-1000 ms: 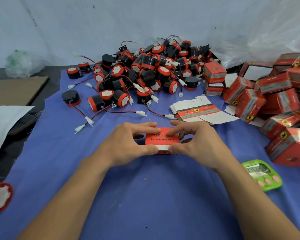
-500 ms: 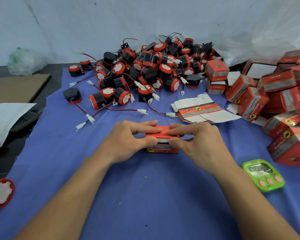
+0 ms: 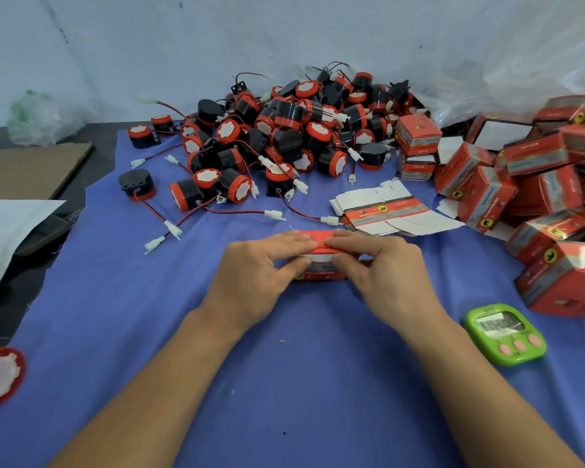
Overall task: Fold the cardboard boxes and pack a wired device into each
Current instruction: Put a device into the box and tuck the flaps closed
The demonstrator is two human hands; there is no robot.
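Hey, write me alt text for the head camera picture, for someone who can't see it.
The left hand and right hand pinch a red cardboard box on a blue cloth. Behind lie a pile of black-and-red wired devices and some flat box blanks; folded boxes are heaped at right, near a green timer.

We see matt blue cloth [image 3: 284,383], glossy cardboard boxes [image 3: 534,184] heaped at three o'clock, smooth black-and-red plastic devices [image 3: 284,130] piled at twelve, a shiny green plastic timer [image 3: 505,334] at four and crinkled clear plastic sheeting [image 3: 487,72] at one.
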